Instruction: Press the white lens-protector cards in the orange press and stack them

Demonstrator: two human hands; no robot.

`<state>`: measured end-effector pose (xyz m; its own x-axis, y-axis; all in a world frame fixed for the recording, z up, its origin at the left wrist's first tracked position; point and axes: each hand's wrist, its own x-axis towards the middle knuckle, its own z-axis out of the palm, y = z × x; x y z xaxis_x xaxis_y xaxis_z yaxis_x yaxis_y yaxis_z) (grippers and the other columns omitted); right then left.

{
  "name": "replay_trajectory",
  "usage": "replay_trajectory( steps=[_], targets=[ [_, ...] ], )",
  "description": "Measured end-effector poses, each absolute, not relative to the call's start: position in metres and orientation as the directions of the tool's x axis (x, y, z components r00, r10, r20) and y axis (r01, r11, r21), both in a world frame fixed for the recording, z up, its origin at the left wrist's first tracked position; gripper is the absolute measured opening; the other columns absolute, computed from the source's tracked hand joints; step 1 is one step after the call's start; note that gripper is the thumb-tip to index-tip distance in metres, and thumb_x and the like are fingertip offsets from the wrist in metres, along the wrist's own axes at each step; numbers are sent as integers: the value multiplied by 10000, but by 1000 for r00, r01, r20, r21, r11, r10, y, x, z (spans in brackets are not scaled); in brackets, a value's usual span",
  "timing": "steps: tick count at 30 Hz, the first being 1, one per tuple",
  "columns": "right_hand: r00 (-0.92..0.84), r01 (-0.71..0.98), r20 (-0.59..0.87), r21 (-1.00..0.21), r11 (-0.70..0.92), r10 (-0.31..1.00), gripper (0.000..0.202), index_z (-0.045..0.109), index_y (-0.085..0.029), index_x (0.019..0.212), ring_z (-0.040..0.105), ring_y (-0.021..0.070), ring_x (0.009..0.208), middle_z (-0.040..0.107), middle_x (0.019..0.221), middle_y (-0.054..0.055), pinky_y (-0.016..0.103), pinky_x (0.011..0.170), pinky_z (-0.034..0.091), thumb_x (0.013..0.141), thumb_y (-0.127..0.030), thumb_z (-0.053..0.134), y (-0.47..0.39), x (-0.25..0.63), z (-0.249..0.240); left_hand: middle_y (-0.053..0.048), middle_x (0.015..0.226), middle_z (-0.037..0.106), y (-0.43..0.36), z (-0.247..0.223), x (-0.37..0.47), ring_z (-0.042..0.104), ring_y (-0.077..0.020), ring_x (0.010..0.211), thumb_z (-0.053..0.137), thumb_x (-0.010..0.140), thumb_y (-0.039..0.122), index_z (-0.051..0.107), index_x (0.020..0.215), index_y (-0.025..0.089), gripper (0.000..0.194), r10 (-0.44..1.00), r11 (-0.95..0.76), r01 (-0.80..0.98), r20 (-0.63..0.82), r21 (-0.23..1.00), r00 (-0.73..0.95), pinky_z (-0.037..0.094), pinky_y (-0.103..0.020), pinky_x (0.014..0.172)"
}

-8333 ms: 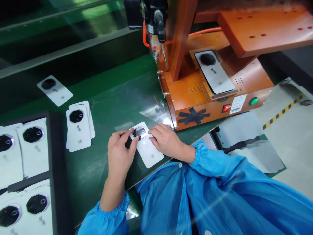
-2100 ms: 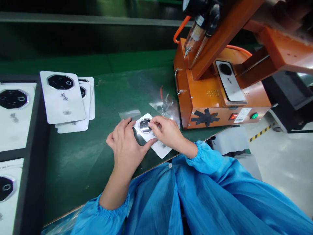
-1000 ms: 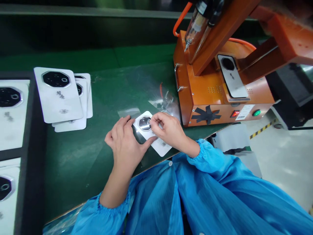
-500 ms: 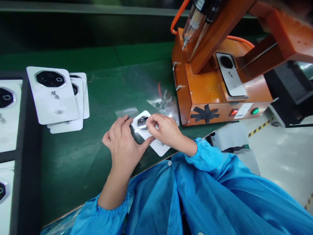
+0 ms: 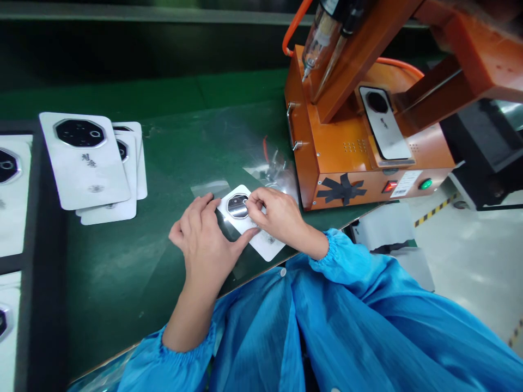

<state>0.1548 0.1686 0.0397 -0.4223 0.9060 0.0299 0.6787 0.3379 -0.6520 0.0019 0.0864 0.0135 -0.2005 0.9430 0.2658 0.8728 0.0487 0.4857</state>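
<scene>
A white phone back cover (image 5: 267, 246) lies slantwise on the green bench near its front edge, its dark octagonal camera window (image 5: 238, 206) facing up. My left hand (image 5: 206, 239) steadies the cover, with the index fingertip at its upper left corner and the thumb at its left long edge. Over the camera window, my right hand (image 5: 274, 212) is closed in a pinch, fingertips at the window's right side. Whatever those fingertips hold is hidden.
An orange press machine (image 5: 335, 179) stands at right with another phone back cover (image 5: 386, 130) on its plate. Stacked white covers (image 5: 87, 174) lie at left, beside a black tray (image 5: 44, 245) holding more. Clear film (image 5: 272, 174) lies behind my hands.
Both hands stay at nearly the same place on the cover. My right fingertips have shifted very slightly along the camera window. The view has moved a little.
</scene>
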Motion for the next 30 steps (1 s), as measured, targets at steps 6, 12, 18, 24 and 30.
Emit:
replay_trajectory(
  steps=[6, 12, 18, 24, 30],
  targets=[
    [-422, 685, 40, -641, 347, 906, 94, 614, -208, 839, 585, 145, 795, 670, 835, -2, 271, 716, 380, 920, -231, 572, 169, 156, 38, -203, 1478, 537, 86, 14, 1, 468, -404, 1388, 755, 751, 675, 514, 1357, 212, 800, 945, 45, 869, 261, 493, -197, 272, -540, 1093],
    [-428, 700, 72, -604, 381, 901, 104, 607, -204, 840, 578, 146, 793, 664, 830, 2, 277, 715, 376, 931, -223, 562, 169, 156, 34, -202, 1475, 540, 86, 13, 1, 473, -403, 1385, 748, 753, 684, 518, 1355, 200, 806, 943, 42, 871, 268, 489, -196, 274, -537, 1091],
    [-459, 743, 106, -498, 446, 882, 105, 613, -193, 853, 595, 162, 818, 682, 855, 22, 293, 730, 388, 935, -197, 549, 167, 155, 32, -202, 1479, 534, 86, 14, 1, 466, -406, 1385, 724, 766, 693, 521, 1352, 202, 791, 945, 41, 865, 263, 500, -196, 263, -548, 1097],
    [-485, 810, 90, -330, 485, 870, 253, 643, -150, 934, 628, 213, 877, 699, 918, 100, 326, 753, 429, 1030, -299, 463, 165, 156, 36, -207, 1487, 527, 86, 13, 1, 458, -404, 1395, 712, 772, 704, 515, 1365, 203, 801, 947, 46, 865, 253, 500, -196, 253, -536, 1108],
    [-712, 605, 178, -336, 722, 680, 410, 616, -120, 1252, 646, 262, 1097, 711, 1159, 154, 383, 873, 496, 1047, -442, 467, 136, 206, 50, -211, 1489, 530, 85, 13, 0, 447, -378, 1415, 640, 815, 732, 500, 1401, 157, 833, 949, 53, 890, 256, 453, -187, 232, -511, 1140]
  ],
)
